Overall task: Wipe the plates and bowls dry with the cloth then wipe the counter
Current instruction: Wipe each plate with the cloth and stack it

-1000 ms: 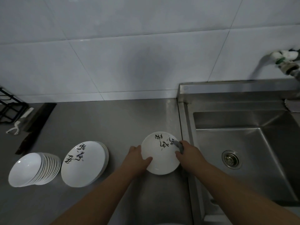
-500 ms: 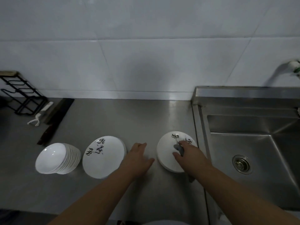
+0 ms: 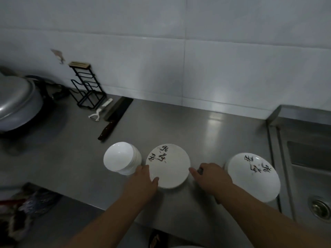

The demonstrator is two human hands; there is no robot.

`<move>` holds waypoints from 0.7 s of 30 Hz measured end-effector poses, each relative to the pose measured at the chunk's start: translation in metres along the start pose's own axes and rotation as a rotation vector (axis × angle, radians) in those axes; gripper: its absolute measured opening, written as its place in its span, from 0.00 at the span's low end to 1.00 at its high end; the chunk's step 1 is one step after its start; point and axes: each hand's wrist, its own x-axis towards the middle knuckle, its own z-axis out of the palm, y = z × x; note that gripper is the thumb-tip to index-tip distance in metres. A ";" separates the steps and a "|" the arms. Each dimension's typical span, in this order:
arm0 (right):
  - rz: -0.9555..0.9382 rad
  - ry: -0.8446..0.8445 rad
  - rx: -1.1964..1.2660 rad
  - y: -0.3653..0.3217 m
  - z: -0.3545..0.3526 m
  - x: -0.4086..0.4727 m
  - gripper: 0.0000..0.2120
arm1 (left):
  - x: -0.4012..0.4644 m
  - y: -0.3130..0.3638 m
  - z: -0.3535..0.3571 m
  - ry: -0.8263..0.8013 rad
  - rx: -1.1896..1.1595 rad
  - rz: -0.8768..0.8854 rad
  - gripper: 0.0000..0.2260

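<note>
1. Head view: your left hand (image 3: 143, 178) is on the near-left rim of the middle stack of plates (image 3: 168, 165), thumb lying over the top plate's edge, fingers down at its side, gripping it
2. Your right hand (image 3: 211, 178) sits just right of that stack, curled round a dark grey cloth (image 3: 200, 170) that peeks out by the knuckles, forefinger tip touching the plate rim
3. The stack of bowls (image 3: 120, 158) stands just left of the plates, close beside your left hand
4. A second stack of inked plates (image 3: 254, 176) lies to your right, near the sink (image 3: 304, 158) edge
5. All of it rests on the steel counter (image 3: 179, 126)
6. Far left, a cleaver (image 3: 114, 119) and a white peeler (image 3: 100, 111) lie before a black wire rack (image 3: 86, 88), with a big metal lid (image 3: 16, 102) beyond
</note>
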 end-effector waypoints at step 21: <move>0.113 0.192 0.093 -0.034 0.044 0.003 0.12 | 0.041 -0.029 -0.001 -0.037 -0.320 0.080 0.24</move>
